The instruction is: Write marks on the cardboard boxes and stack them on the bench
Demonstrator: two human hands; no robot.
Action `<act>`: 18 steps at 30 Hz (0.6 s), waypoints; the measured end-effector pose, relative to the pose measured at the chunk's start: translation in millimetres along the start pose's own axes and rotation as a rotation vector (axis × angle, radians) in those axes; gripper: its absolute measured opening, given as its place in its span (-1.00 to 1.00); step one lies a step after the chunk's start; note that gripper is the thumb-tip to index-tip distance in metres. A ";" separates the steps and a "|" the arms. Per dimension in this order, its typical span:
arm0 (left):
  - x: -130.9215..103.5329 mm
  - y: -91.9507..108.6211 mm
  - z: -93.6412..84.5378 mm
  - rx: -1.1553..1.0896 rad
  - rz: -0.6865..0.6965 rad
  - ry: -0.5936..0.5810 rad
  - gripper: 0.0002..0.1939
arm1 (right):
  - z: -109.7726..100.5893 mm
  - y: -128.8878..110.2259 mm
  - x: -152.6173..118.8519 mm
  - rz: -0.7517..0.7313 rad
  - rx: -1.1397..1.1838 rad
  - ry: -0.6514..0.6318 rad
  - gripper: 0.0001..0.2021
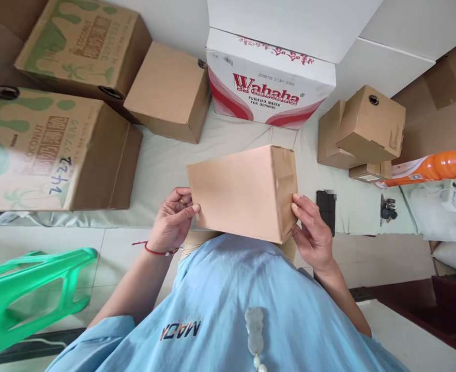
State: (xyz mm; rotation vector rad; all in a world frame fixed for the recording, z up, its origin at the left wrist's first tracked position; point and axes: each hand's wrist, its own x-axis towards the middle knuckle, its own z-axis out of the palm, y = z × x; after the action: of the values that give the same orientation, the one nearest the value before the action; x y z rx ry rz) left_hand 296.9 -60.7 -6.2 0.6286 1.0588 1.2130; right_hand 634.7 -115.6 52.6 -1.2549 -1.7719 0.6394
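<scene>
A plain brown cardboard box (pixel 236 194) is held between my two hands, just in front of my blue shirt and over the near edge of the covered table. My left hand (pixel 176 214) pinches its left edge, thumb on the face toward me and the fingers partly behind it. At the opposite end, my right hand (pixel 313 227) grips the narrow side, which carries a strip of tape. The box is slightly tilted, and its far side is hidden.
Coconut cartons (pixel 30 150) and a plain box (pixel 168 90) stand left. Behind is a white Wahaha carton (pixel 270 85). To the right are stacked small boxes (pixel 371 124), a black phone-like object (pixel 326 212), keys (pixel 388 208) and an orange bottle (pixel 437 166). A green stool (pixel 69 279) stands lower left.
</scene>
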 end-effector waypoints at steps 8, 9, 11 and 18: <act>-0.7 -8.6 -6.6 0.065 0.190 0.079 -0.55 | 5.3 5.3 -0.2 0.127 0.185 -0.124 -0.38; -1.2 -7.5 -7.1 0.103 0.235 0.091 -0.56 | 7.7 9.3 -3.4 0.179 0.245 -0.120 -0.37; -2.4 -3.8 -6.7 0.171 0.328 0.099 -0.60 | 13.7 16.6 -9.9 0.281 0.372 -0.087 -0.36; -10.2 16.1 12.8 0.404 0.591 -0.016 -0.81 | 31.1 27.9 -14.4 0.671 0.573 0.114 -0.21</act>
State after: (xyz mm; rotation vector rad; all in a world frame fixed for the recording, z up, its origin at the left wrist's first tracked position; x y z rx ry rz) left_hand 301.4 -64.1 16.1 1.3296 1.1537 1.4991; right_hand 623.7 -116.8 9.8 -1.4135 -0.9331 1.3121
